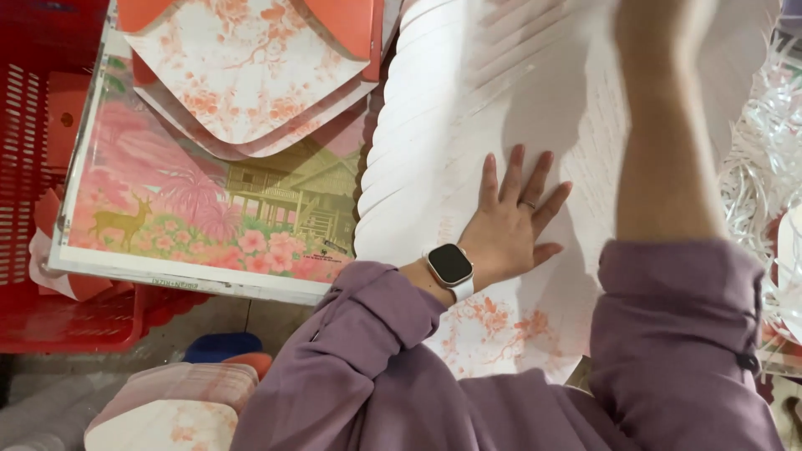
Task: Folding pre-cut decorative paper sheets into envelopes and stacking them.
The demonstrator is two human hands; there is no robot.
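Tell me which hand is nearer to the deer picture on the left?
The left hand. It lies flat on the fanned white cards, just right of the deer picture. The right hand is raised out of view at the top; only its forearm shows, farther right.

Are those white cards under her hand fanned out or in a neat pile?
Fanned out: the cards overlap with stepped edges under the flat left hand.

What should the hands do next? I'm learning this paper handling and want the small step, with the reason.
Probably bring the raised right forearm down beside the left hand, which lies flat on the fanned white card sheets; its hand is out of frame.
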